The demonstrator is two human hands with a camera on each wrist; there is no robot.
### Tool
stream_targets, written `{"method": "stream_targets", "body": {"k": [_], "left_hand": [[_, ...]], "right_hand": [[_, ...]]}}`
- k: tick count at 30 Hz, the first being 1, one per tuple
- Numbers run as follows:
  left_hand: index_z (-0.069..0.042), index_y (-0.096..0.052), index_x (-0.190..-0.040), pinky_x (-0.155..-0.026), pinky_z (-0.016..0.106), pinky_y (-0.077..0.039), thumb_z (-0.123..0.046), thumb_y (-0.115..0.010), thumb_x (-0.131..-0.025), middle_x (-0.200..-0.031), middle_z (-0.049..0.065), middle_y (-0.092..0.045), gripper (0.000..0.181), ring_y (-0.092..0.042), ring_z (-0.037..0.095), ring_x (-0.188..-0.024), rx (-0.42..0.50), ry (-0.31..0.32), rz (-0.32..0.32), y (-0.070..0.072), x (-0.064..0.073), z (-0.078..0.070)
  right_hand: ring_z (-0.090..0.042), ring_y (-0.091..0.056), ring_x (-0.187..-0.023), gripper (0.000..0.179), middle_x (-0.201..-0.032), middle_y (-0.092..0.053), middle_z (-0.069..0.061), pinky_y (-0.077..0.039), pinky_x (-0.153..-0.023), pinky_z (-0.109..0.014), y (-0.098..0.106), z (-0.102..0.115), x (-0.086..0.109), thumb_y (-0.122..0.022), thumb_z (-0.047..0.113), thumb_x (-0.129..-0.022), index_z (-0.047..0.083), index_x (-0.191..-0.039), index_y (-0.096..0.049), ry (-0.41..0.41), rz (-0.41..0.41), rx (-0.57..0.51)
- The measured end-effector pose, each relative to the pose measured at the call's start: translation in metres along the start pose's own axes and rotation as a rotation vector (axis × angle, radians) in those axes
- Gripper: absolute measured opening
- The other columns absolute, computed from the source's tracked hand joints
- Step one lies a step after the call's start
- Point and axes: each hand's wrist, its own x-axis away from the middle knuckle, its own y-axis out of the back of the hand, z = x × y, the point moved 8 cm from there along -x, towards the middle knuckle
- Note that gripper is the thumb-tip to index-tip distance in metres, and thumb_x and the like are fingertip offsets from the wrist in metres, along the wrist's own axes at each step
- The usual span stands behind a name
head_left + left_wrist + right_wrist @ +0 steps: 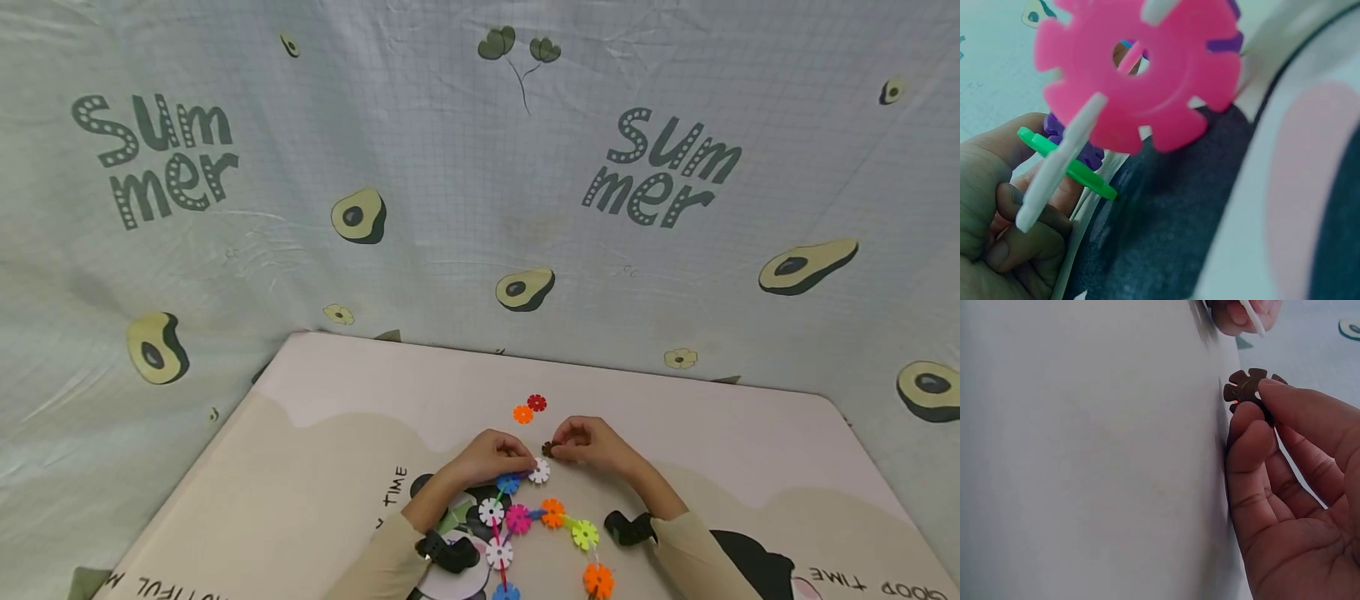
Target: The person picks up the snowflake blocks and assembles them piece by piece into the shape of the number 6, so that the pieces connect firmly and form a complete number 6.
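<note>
A chain of notched interlocking discs [517, 519] in several colours lies across the table. At its far end my left hand [489, 458] pinches it by a purple disc [1092, 155], with a white disc [539, 471] beside the fingertips. A green disc [1088, 179] joins the purple one in the left wrist view, behind a large pink disc [1175, 106]. Between thumb and fingers, my right hand [1300, 487] holds a loose brown disc [1240, 392]. This brown disc is just right of the white one, apart from it.
Loose orange [522, 414] and red discs [537, 402] lie beyond the hands. The table [360, 375] carries a printed panda cover. A hanging cloth [435, 167] with avocado prints stands behind it. Each wrist wears a black device, such as the left one [450, 552].
</note>
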Motion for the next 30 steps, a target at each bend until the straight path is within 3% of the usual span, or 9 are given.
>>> {"method": "stream_targets", "body": {"k": [9,13,19,30], "left_hand": [[0.0,-0.075,-0.088,-0.063,0.018,-0.043,-0.017,-0.071,-0.088,-0.08,0.006,-0.072,0.018,-0.054,0.004,-0.066,-0.019,0.001,-0.014,0.001,0.0,0.001],[0.0,-0.075,-0.088,-0.064,0.018,-0.044,-0.018,-0.071,-0.088,-0.081,0.004,-0.072,0.018,-0.054,0.004,-0.068,-0.036,0.002,-0.021,0.001,0.0,0.001],[0.0,-0.074,-0.088,-0.063,0.018,-0.043,-0.018,-0.07,-0.088,-0.078,0.003,-0.071,0.019,-0.053,0.004,-0.065,-0.033,0.013,-0.019,0.002,0.0,0.001],[0.002,-0.074,-0.088,-0.061,0.017,-0.042,-0.017,-0.071,-0.089,-0.076,0.004,-0.07,0.019,-0.053,0.004,-0.063,-0.004,0.005,0.006,0.0,0.0,0.001]], "right_hand": [[-0.01,-0.057,-0.067,0.016,-0.083,-0.064,-0.01,-0.048,-0.063,-0.021,0.0,-0.003,0.021,-0.069,0.008,-0.09,-0.005,-0.095,-0.062,-0.019,-0.003,-0.043],[-0.007,-0.055,-0.066,0.014,-0.085,-0.065,-0.011,-0.047,-0.062,-0.02,-0.002,-0.001,0.026,-0.07,0.005,-0.088,-0.006,-0.093,-0.062,0.014,0.013,-0.064],[-0.005,-0.055,-0.065,0.011,-0.085,-0.065,-0.01,-0.048,-0.061,-0.02,-0.008,0.004,0.028,-0.071,0.003,-0.087,-0.003,-0.091,-0.064,0.102,0.051,-0.072],[-0.009,-0.055,-0.066,0.009,-0.085,-0.063,-0.015,-0.048,-0.06,-0.021,-0.01,0.006,0.026,-0.07,0.001,-0.087,-0.003,-0.092,-0.064,0.099,0.015,-0.064]]}}
